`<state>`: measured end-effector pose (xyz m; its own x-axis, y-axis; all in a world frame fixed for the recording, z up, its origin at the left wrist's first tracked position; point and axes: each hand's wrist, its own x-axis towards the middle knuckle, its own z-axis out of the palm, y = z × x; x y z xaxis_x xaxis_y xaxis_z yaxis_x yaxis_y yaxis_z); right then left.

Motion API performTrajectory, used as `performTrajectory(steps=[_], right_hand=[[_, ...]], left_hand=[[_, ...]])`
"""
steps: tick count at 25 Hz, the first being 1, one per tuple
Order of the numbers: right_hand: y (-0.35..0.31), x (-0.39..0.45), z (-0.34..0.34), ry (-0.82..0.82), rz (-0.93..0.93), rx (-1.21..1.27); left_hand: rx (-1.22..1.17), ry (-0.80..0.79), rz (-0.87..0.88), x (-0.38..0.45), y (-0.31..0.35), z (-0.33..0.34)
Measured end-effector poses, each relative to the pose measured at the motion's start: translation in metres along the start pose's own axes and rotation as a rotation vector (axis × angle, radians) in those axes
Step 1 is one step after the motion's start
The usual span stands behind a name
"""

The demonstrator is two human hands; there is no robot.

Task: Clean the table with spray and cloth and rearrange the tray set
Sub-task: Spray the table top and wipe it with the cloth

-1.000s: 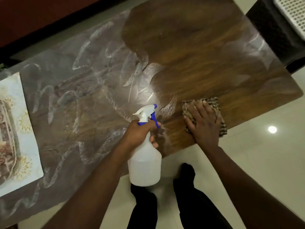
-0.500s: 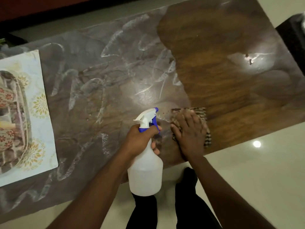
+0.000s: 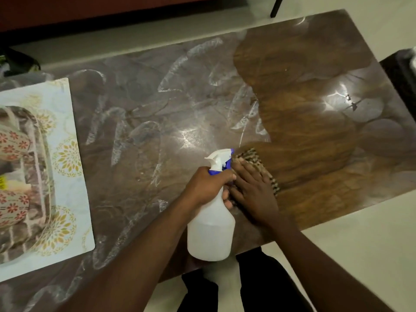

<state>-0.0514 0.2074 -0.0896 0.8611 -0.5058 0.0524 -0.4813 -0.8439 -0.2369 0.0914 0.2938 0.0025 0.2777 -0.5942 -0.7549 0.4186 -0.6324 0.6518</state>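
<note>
My left hand (image 3: pixel 208 184) grips the neck of a white spray bottle (image 3: pixel 211 230) with a blue-and-white trigger head, held over the near edge of the wooden table (image 3: pixel 315 143). Right beside it, my right hand (image 3: pixel 254 190) presses flat on a brown striped cloth (image 3: pixel 258 163) on the table top. The table's left and middle parts are covered in whitish smeared film; the right part shows bare brown wood. A patterned tray (image 3: pixel 42 167) holding floral cups sits on a pale floral mat (image 3: pixel 67 176) at the far left.
A dark chair or stool (image 3: pixel 400 79) stands past the table's right end. Pale tiled floor lies in front and to the right. My dark trousers show below the table edge. A dark wall base runs behind the table.
My right hand has slid the cloth leftward along the table toward the spray bottle, and now lies almost against my left hand. The view has shifted, showing more of the tray.
</note>
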Motion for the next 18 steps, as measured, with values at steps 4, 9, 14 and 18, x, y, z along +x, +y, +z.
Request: performTrajectory(steps=[4,9,14,18], right_hand=[[0.040,0.060,-0.012,0.129,0.393,0.021],[0.013,0.064,0.014,0.018,-0.058,-0.056],[0.073,0.118,-0.008,0.075,0.425,-0.094],[0.042,0.077,0.001,0.043,-0.025,-0.048]], left_hand=[[-0.035,0.029,0.015,0.019,0.020,-0.019],[-0.087,0.133,0.002,0.043,0.029,-0.028],[-0.132,0.117,0.008,0.060,0.065,-0.024],[-0.144,0.197,0.026,0.075,0.089,-0.011]])
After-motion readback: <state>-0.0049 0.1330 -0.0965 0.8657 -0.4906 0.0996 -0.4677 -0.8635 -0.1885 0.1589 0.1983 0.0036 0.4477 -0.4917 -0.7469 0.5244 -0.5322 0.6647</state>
